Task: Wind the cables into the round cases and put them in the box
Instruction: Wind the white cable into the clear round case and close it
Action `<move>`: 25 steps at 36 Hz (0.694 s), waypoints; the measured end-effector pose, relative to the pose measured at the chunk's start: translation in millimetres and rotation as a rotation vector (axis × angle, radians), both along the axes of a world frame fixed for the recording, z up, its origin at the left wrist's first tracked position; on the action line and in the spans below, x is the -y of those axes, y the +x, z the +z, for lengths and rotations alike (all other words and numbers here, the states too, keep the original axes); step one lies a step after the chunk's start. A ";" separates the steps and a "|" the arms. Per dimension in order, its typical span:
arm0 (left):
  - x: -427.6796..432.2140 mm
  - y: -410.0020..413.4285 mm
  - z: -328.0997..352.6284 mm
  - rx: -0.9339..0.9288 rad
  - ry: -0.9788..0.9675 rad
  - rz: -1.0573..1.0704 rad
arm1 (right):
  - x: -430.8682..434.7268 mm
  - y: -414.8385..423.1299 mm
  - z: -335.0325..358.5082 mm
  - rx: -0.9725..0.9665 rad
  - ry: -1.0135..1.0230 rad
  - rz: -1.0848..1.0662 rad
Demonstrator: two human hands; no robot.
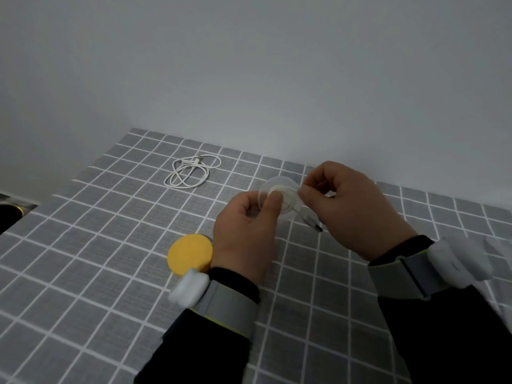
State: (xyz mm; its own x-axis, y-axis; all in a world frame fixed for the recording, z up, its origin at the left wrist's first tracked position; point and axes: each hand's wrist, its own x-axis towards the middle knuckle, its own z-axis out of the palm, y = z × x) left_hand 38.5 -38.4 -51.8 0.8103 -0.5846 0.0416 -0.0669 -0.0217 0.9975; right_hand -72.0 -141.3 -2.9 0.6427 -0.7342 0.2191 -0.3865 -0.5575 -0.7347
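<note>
— Where was the case?
— Up off the checked tablecloth [110,245], in the left hand [243,231]. The clear round case [273,187] was pinched with the thumb curled over its near face. The other fingers were behind it, hidden.
— And the right hand?
— The right hand [352,206] pinched the white cable [289,200] at the case's right edge, fingers curled tight. Coils showed through the clear plastic, but I could not tell how many. The plug [314,225] hung free below, between the two hands.
— Anything else on the table?
— A second cable [191,173] lay in loose loops near the far edge, well apart from the hands. A yellow round case [189,253] lay flat just beside the left wrist. Its near rim was covered by a blurred white block [188,286] strapped to a grey wristband [230,303]. The right wrist wore the same, also blurred.
— The left edge?
— A dark thing [11,214] with a gold rim, cut off by the frame. I could not make it out.
</note>
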 end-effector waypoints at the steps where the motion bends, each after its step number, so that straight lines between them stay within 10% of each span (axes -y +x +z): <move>1: 0.3 1.1 -0.6 -0.011 -0.004 0.023 | -1.1 1.6 -1.3 -0.016 -0.026 -0.006; 25: -1.0 0.5 1.6 -0.040 -0.019 0.101 | -26.1 9.8 5.0 -0.337 -0.467 0.054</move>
State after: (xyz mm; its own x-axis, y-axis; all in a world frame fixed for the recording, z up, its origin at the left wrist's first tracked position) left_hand 39.0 -37.4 -50.2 0.8661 -0.4995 0.0186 -0.0257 -0.0073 0.9996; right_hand -62.2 -115.2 2.1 0.7668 -0.5732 0.2889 -0.5188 -0.8185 -0.2470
